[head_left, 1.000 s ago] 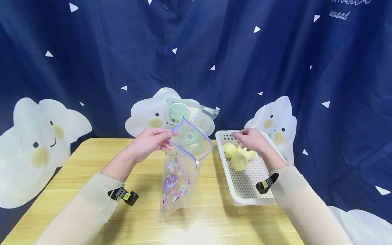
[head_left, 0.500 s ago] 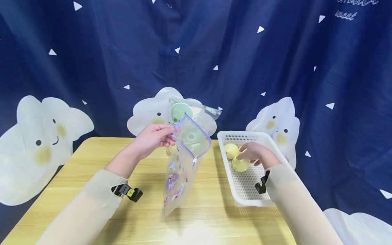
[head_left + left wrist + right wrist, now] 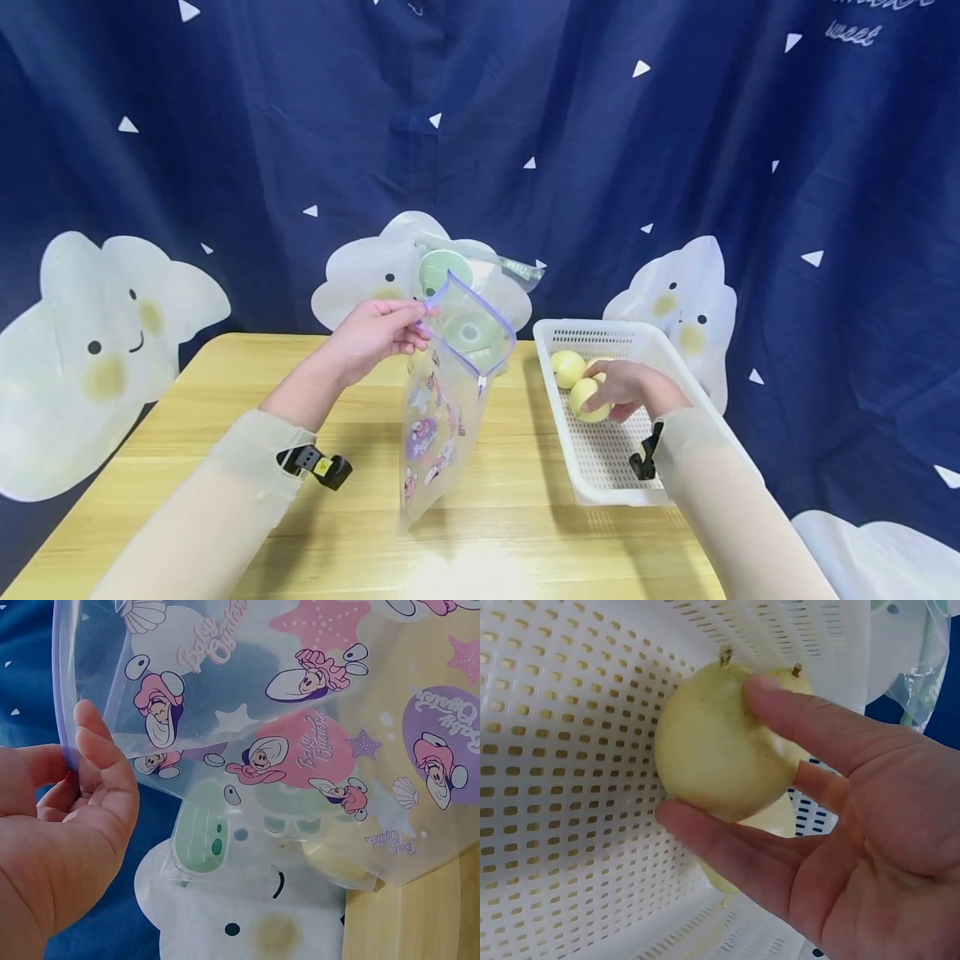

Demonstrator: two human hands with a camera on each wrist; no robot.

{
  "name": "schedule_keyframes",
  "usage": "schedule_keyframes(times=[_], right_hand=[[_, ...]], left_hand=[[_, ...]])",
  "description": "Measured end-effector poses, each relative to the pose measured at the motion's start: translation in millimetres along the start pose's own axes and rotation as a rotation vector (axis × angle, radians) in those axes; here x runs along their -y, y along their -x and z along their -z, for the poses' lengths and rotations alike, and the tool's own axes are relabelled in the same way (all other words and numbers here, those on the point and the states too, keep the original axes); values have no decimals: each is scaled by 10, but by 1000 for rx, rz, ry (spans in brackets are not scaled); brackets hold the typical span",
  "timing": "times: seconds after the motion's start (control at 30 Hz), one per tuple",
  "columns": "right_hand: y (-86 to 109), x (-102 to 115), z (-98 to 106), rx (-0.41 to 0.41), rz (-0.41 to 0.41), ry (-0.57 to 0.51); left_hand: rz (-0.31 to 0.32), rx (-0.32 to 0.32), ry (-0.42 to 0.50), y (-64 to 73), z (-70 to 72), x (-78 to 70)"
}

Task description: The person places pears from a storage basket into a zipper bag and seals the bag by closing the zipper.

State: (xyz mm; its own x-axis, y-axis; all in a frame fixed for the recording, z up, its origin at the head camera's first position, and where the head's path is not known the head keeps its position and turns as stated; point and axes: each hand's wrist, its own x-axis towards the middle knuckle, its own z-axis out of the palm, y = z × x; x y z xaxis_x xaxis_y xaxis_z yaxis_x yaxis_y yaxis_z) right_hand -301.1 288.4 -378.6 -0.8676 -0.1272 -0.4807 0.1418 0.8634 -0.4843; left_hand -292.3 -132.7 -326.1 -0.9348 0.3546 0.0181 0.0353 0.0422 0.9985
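Directions refer to the head view, 12 o'clock at the far side. The left hand (image 3: 378, 333) pinches the purple zip edge (image 3: 491, 310) of a printed, translucent bag (image 3: 438, 442) between thumb and fingers. The bag's mouth gapes toward 3 o'clock; its body hangs toward 5 o'clock, and contact of its lower edge with the table (image 3: 337, 517) cannot be determined. The right hand (image 3: 633, 387) curls thumb and fingers around a yellow fruit (image 3: 720, 742) at its 9 o'clock, inside the white basket (image 3: 561, 442). Two other fruits (image 3: 566, 369) lie close by, toward 10 o'clock. Bare mesh floor extends to 6 o'clock, up to the near rim. The basket sits at the bag's 3 o'clock — a strip of tabletop separates them. Beyond the bag, toward 12 o'clock, stands clear plastic packaging (image 3: 442, 268) with green print — the dark-blue curtain (image 3: 480, 108) hangs behind.
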Motion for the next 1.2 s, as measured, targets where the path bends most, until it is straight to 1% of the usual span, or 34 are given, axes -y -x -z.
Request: schedule_keyframes(times=[0.1,0.23,0.37,0.47,0.63,0.77,0.87,1.0,1.1,1.2], right_hand=[[1,-24,-17,9,-1,-47],[14,-68,-40,8,-2,-71],[30,-117,-50,1,21,-82],[62,-145,-34,-24,61,-106],[135,-147,54,-112,141,-198],[180,-121,125,-204,206,-351],[225,-78,155,-284,270,-455],[296,12,173,-369,341,-535],[351,122,180,-402,378,-607],[419,278,186,-408,412,-680]], left_hand=[[0,1,-3,3,6,6],[5,-1,-10,10,8,15],[13,-4,-12,35,6,17],[13,-3,-7,46,4,14],[6,1,-1,39,13,16],[5,0,-8,35,15,12],[7,-3,-12,36,10,5],[7,-3,-8,35,1,0],[6,1,-3,33,-8,-3],[2,3,-2,33,-17,-10]])
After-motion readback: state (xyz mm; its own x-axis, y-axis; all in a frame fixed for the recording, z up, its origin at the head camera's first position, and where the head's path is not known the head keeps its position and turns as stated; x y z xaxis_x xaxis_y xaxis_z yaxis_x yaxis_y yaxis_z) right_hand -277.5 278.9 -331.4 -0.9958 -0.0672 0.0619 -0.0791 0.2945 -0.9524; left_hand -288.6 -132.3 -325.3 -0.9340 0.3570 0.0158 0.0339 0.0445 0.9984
